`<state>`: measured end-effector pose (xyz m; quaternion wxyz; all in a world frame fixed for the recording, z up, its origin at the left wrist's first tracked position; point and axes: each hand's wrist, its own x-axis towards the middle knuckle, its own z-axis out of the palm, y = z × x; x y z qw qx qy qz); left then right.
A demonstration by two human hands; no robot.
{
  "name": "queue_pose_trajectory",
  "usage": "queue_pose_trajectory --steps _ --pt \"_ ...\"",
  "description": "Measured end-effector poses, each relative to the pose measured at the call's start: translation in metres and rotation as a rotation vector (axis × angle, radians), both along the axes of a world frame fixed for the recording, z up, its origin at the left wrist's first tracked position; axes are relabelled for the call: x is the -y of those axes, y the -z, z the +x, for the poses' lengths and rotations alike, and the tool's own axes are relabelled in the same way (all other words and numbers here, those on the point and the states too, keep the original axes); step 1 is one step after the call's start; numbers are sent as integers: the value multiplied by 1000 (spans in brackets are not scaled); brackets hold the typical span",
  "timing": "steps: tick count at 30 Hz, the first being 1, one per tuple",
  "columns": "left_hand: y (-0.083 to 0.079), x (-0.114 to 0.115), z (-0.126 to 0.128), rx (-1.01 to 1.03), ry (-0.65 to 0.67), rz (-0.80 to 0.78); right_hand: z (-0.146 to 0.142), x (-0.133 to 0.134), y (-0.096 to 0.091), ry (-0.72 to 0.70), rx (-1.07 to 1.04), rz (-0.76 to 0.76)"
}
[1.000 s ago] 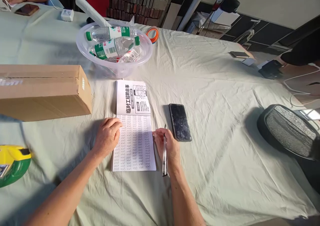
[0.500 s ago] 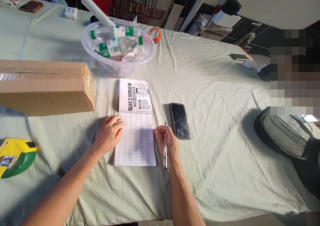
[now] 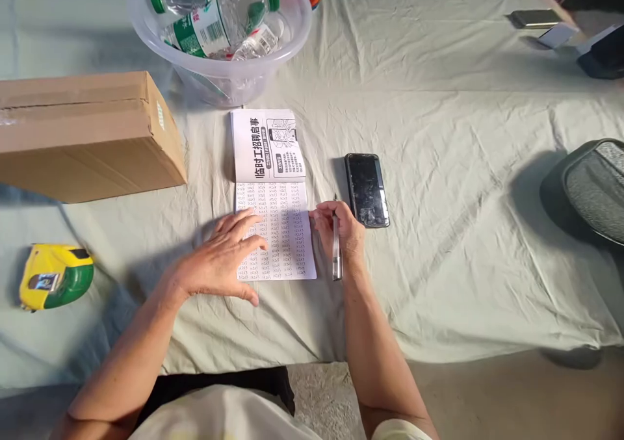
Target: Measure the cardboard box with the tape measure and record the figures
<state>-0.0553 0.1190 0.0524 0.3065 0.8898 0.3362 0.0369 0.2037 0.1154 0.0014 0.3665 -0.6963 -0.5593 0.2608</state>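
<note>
A printed sheet [image 3: 280, 232] filled with rows of small marks lies on the pale cloth, with a black-and-white leaflet [image 3: 267, 144] at its far end. My left hand [image 3: 221, 261] lies flat on the sheet's left part, fingers stretched out. My right hand [image 3: 341, 232] rests at the sheet's right edge, closed round a clear pen [image 3: 336, 251] whose length points back toward me. A dark phone [image 3: 366, 189] lies face up just right of that hand.
A cardboard box [image 3: 82, 134] stands at the left. Behind the leaflet a clear plastic bowl [image 3: 292, 34] holds several water bottles [image 3: 214, 17]. A yellow-green tape measure [image 3: 54, 276] lies at the near left. A dark mesh chair back [image 3: 595, 190] is at the right edge.
The view has tipped down toward the table's near edge. My left hand has slid toward me on the sheet and flattened out. My right hand still holds the pen at the sheet's edge.
</note>
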Motion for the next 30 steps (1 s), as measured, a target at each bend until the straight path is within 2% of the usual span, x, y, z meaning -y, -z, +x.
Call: queue_pose_trajectory --steps 5,13,16,21,23,25,28,30 --pt "0 7 0 -77 1 -41 -1 -1 -3 1 37 -6" --pt "2 -2 -6 -3 -41 -48 -2 -1 -6 9 39 -11" --pt "4 -5 -5 57 -127 -53 -3 0 -8 30 -49 -5" --pt "11 -7 -3 260 -390 -40 2 0 -11 50 -358 74" --pt "14 -7 -2 304 -463 -19 7 0 -10 -10 -464 118" --pt "15 -7 -1 320 -522 14 13 2 -8 -127 -503 100" --pt "16 -8 0 335 -629 64 20 5 -5 -326 -409 -2" --pt "17 -8 1 378 -694 100 20 5 -6 -379 -295 -47"
